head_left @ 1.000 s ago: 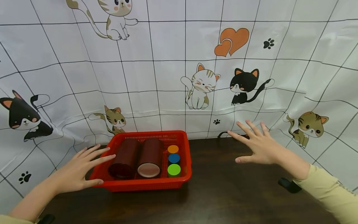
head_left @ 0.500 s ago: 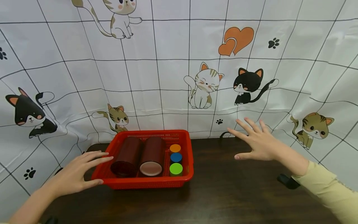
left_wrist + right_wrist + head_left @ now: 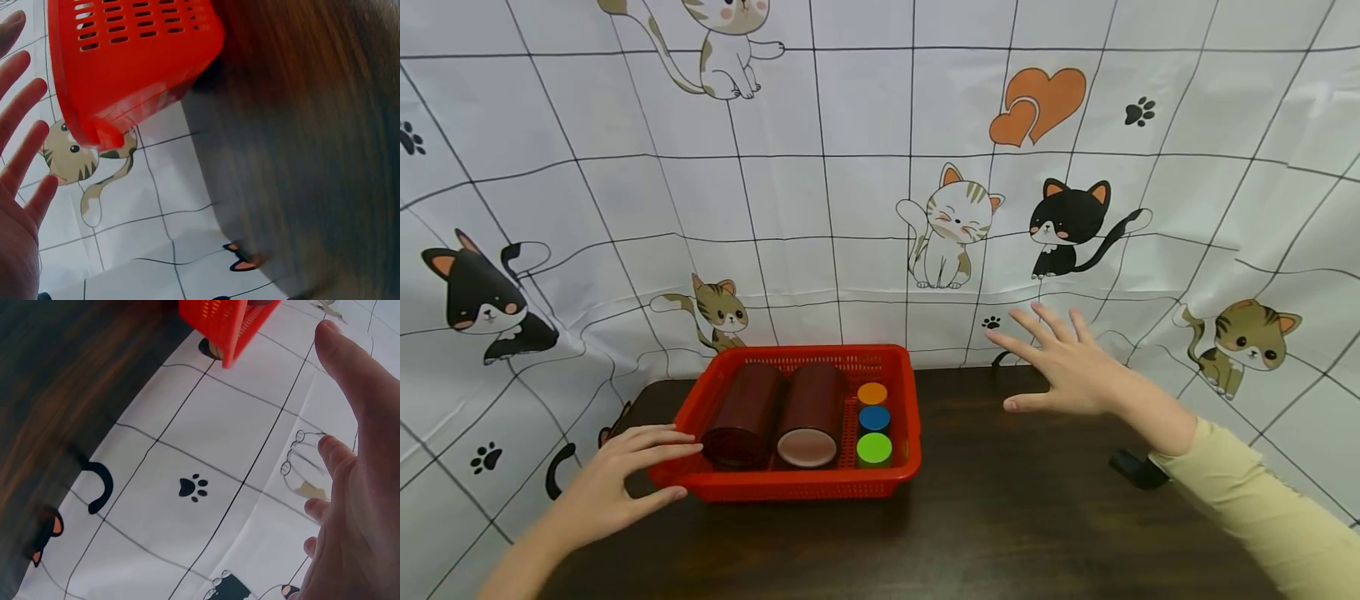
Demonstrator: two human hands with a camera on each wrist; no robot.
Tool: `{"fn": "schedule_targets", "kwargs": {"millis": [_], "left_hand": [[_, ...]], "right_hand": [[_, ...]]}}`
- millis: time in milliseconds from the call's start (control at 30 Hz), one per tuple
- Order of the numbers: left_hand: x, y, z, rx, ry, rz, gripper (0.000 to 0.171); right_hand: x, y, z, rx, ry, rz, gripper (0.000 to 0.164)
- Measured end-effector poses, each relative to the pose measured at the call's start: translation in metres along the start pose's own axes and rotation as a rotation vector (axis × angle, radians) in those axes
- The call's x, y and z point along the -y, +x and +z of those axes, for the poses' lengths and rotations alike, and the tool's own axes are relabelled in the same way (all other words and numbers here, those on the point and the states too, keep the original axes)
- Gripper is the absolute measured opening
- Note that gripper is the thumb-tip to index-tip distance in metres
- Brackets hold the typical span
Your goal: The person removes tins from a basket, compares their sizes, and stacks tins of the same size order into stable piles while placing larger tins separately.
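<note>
head view: my left hand (image 3: 602, 496) and my right hand (image 3: 1067, 371) lie on opposite sides of a red basket (image 3: 790, 490), which stands on the dark wooden table (image 3: 992, 533). my left fingers are extended beside the basket's left wall, the thumb pointing toward its near left corner; the fingertips overlap the rim in this view, and i cannot tell from it whether they touch. my right hand is raised to the right of the basket and well apart from it, fingers and thumb spread wide.

contents of the basket: two dark brown cylinders lie side by side. the left cylinder (image 3: 745, 412), the nearer one to my left fingertips, shows a dark near end; the right cylinder (image 3: 814, 400) shows a pale one. along the basket's right side, facing my right hand, three round tops form a row from back to front: an orange top (image 3: 872, 394), a blue top (image 3: 873, 418) and a green top (image 3: 874, 450).

left wrist view: my left fingers are separated from one another, just beside the basket's slotted wall.

right wrist view: part of the basket appears at the upper edge, with patterned cloth (image 3: 250, 419) between it and my spread right fingers.
</note>
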State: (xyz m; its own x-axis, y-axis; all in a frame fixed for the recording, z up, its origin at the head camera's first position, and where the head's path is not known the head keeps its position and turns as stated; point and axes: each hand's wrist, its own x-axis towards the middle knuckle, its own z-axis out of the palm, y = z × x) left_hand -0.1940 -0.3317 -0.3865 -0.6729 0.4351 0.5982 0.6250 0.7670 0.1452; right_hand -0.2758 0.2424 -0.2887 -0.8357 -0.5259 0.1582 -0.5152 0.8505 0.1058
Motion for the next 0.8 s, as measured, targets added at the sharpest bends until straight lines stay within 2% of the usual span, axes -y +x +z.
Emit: {"fn": "schedule_targets", "kwargs": {"millis": [167, 333, 800], "left_hand": [[-0.002, -0.007, 0.007, -0.011, -0.006, -0.075, 0.063], [-0.004, -0.012, 0.016, -0.054, -0.044, -0.130, 0.058], [-0.005, -0.020, 0.034, -0.148, -0.152, -0.132, 0.054]], "right_hand": [[0.006, 0.011, 0.001, 0.002, 0.009, -0.026, 0.094], [0.012, 0.024, 0.002, -0.008, 0.022, -0.046, 0.094], [0.037, 0.062, -0.003, 0.013, 0.027, -0.102, 0.093]]}}
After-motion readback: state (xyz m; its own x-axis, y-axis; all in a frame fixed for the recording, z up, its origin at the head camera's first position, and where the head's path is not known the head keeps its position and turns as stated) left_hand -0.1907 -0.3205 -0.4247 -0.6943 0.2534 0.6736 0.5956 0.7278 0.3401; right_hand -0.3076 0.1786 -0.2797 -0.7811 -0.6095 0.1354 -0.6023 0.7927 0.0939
